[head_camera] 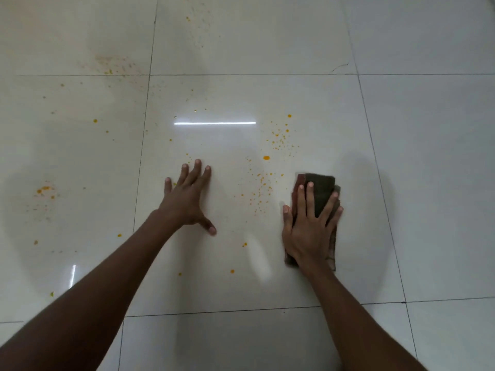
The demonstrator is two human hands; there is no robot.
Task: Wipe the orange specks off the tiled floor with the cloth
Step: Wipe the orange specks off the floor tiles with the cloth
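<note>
**Between the hands, specks not yet wiped**

Under the right hand: folded dark cloth, pressed flat by spread straight fingers, likely for broad contact. Just left of it, toward the left hand: densest orange specks. Left hand released, palm down on tiled floor, seemingly bracing.

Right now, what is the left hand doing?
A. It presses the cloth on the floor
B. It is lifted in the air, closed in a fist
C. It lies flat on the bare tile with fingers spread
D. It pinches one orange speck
C: the left hand lies flat on the tile with fingers spread, while the right hand presses the cloth.
</note>
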